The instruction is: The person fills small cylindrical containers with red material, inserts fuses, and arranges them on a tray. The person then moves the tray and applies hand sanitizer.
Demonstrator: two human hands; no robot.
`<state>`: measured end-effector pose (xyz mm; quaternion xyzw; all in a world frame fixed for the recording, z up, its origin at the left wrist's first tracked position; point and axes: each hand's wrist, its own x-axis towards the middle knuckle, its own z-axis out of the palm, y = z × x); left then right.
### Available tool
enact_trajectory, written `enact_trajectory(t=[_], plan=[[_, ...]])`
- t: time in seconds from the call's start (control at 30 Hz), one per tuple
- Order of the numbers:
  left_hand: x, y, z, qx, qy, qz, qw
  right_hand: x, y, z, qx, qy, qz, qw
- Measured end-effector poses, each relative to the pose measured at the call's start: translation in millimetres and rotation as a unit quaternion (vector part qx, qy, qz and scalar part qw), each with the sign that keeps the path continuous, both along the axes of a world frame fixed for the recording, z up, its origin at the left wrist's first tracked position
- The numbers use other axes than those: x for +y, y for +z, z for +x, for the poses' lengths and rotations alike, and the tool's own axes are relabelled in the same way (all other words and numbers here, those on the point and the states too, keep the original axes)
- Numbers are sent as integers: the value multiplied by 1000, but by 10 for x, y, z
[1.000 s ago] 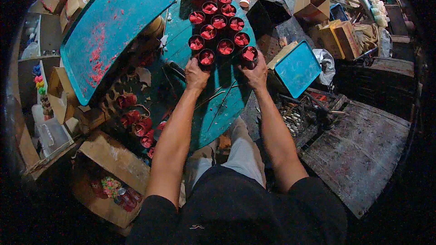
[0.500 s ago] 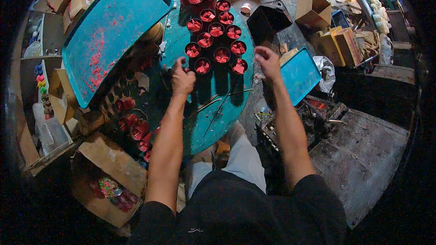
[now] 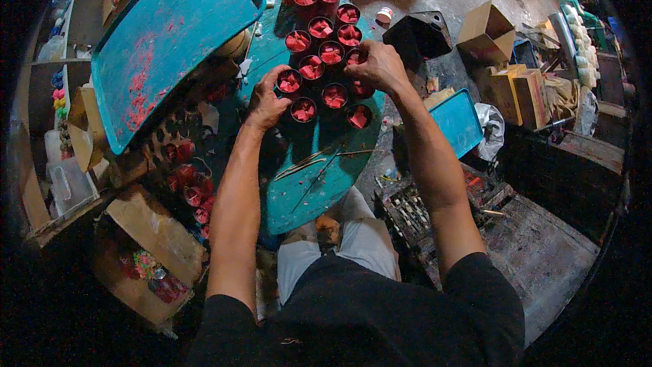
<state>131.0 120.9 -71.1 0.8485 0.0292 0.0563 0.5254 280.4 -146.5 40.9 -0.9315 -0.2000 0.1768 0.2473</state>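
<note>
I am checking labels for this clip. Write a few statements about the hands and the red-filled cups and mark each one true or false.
1. The small dark cups filled with red material stand clustered on a round teal tabletop. True.
2. The left hand rests at the left edge of the cluster. True.
3. The right hand hangs off the table, away from the cups. False: it lies on the cluster's right side.
4. The big teal tray with red stains is full of cups. False: its face holds none.
</note>
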Motion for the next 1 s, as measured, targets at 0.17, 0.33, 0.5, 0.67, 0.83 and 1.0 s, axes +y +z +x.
enact_trajectory(t=[0.17, 0.33, 0.5, 0.67, 0.83, 1.0], plan=[[-16, 109, -99, 11, 60, 54, 997, -96, 25, 93, 11, -39, -12, 999], [-37, 518, -153, -13, 81, 83, 993, -106, -117, 93, -63, -18, 6, 998], [-455, 1101, 71, -18, 95, 209, 973, -118, -309, 82, -147, -4, 1, 989], [-681, 922, 356, 8, 83, 343, 936, -70, -237, -10, -161, 7, -10, 987], [-727, 885, 470, 32, 83, 397, 913, -158, -166, 33, -160, 14, 5, 987], [-533, 877, 398, 14, 74, 375, 924, -69, -281, -7, -169, 14, 23, 985]])
